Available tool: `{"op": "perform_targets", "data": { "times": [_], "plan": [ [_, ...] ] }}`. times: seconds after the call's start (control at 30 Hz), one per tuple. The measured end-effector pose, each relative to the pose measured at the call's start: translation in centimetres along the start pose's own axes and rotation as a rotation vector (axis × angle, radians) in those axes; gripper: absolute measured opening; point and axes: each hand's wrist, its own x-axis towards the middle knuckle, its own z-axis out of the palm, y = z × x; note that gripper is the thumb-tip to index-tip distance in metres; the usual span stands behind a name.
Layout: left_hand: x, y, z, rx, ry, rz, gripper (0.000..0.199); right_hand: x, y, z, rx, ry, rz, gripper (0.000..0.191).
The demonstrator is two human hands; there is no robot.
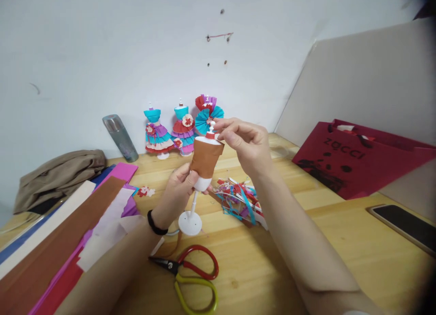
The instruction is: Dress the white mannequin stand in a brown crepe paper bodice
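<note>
My left hand (pixel 180 182) is wrapped round the lower torso of a small white dress form, which tilts above the table. Brown paper (pixel 206 158) covers the form's upper body, and a red band (pixel 210 135) circles its neck below the white knob (pixel 211 125). At the neck, my right hand (pixel 250 144) has its fingers curled in a pinch beside the band; what lies between the fingertips is hidden. The form's round white base (pixel 190 223) hangs near scissors (pixel 179 266) with one red and one yellow handle loop.
Three dressed forms (pixel 158 131) stand by the wall, a flask (pixel 120 137) to their left. Coloured paper sheets (pixel 64 219) and brown cloth (pixel 61 174) lie left. Paper scraps (pixel 240 199) are piled centrally. A red bag (pixel 357 158) and phone (pixel 405 224) are right.
</note>
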Motion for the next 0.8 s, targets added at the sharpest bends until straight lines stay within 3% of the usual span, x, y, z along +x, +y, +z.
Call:
{"op": "perform_targets", "data": {
  "times": [0.17,0.33,0.8],
  "plan": [
    [0.0,0.4,0.2,-0.143,-0.006,-0.026,0.039,0.1,-0.1,-0.1,-0.022,-0.012,-0.040,0.020],
    [0.1,0.2,0.1,-0.153,0.008,-0.072,0.044,0.1,0.3,0.0,-0.069,-0.058,-0.076,0.011],
    [0.3,1.1,0.3,-0.244,-0.012,-0.323,0.040,-0.4,0.5,0.9,-0.141,-0.074,0.016,0.016]
  ]
}}
